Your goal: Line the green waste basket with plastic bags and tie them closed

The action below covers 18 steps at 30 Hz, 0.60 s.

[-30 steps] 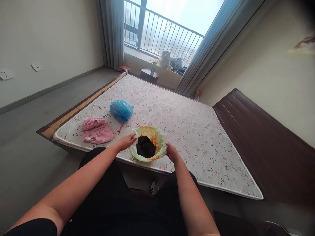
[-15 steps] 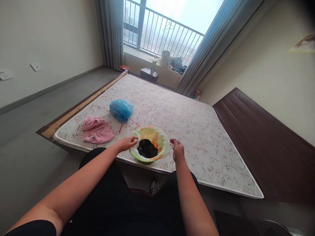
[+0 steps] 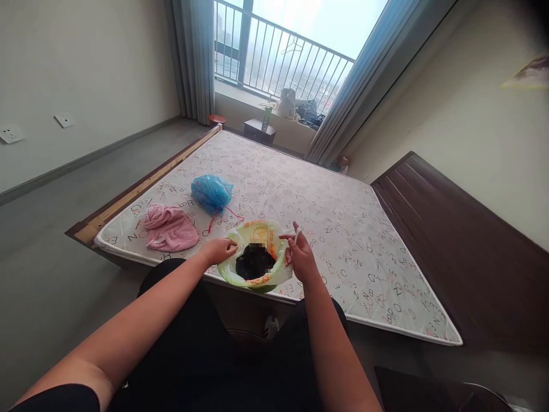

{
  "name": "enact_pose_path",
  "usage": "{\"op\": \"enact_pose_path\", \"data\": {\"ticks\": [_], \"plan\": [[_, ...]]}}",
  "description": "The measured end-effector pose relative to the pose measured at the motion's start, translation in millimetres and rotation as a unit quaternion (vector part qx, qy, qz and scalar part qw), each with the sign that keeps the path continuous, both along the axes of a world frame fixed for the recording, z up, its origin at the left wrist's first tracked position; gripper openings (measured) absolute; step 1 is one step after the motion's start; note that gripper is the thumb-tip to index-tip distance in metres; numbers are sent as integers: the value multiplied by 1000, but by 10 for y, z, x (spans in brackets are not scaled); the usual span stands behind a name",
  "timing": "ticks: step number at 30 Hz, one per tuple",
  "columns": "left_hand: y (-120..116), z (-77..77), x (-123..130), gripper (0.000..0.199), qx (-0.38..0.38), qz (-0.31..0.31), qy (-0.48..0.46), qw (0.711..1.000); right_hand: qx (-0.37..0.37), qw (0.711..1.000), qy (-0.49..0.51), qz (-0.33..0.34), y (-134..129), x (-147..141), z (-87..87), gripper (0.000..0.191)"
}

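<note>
Head view: near the mattress's (image 3: 343,246) front edge, left hand (image 3: 219,250) pinches the plastic bag (image 3: 259,280); right hand's (image 3: 302,258) fingers hook its handle (image 3: 297,233). Even, gentle tension seems best.

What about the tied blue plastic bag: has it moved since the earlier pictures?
No, no shift in any direction: the blue bag lies at the same spot on the white letter-print mattress.

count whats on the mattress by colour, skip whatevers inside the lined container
Blue: 1, the plastic bag
Pink: 1, the cloth
Green: 1, the container, with its pale printed liner counted as part of it
Total: 3
</note>
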<state>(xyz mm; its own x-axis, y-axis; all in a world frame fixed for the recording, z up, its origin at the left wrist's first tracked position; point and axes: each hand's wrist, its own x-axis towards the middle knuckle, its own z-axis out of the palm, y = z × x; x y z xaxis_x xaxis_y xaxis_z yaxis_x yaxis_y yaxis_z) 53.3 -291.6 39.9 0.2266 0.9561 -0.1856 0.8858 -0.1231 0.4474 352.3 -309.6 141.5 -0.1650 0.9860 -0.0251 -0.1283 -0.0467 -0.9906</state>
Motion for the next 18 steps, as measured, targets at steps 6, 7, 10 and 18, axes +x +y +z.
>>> {"op": "enact_pose_path", "data": {"ticks": [6, 7, 10, 18], "plan": [[36, -109, 4, 41, -41, 44, 67, 996, -79, 971, -214, 65, -141, 61, -200, 82], [43, -125, 3, 41, -43, 50, 70, 995, -84, 969, -224, 58, -151, 72, -246, 81], [55, -141, -3, 43, -35, 63, 63, 995, -103, 973, -206, 33, -151, 113, -339, 83], [28, -61, 56, 44, 5, 82, 49, 995, 56, 977, -83, -190, -220, 3, -183, 68]]}}
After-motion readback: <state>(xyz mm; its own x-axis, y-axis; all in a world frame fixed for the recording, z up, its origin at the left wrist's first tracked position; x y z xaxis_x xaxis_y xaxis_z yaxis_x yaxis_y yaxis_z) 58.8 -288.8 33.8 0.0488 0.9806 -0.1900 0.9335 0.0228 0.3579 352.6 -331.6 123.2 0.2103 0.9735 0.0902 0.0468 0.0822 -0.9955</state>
